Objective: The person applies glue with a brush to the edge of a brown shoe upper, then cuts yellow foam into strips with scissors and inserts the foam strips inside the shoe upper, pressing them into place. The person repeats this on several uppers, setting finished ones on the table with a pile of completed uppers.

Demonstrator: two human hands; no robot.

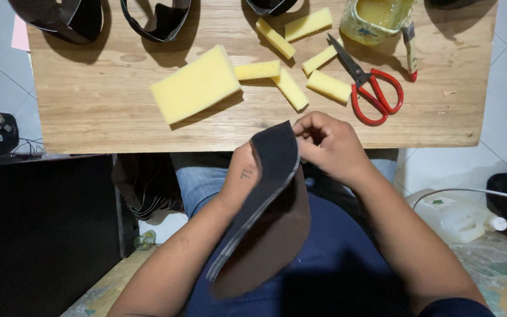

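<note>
Below the near table edge, over the lap: both hands are on a stack of dark sole-shaped sheets (268, 205). Left hand (243, 173) grips the stack from the left side, mostly hidden behind it, with the thumb side showing; it is grasping, not loose. Right hand (327, 144) is pinched on the top tip of the stack, fingers curled over the upper right edge, apparently picking at one layer. Which layer, I can't tell. The stack's long axis runs diagonal, its upper tip near the table edge and its lower end down-left toward the left forearm. It bows along its length, with the grey top sheet facing left and the brown layer behind it, wider at the bottom. Key relation: the tip lies right at the right fingertips, and the body of the stack sits in the left hand, so the left does the holding and the right works the end. On the wooden table (89, 105), well apart from both hands: a big yellow foam block (195, 85), several cut foam strips (291, 88) just right of it, red-handled scissors (371, 88) nearest the right hand, a jar of yellowish glue (377, 20) with a small brush (410, 50) beside it, and dark curved pieces (154, 20) along the far edge. Plastic jug (459, 217) on the floor at right.
</note>
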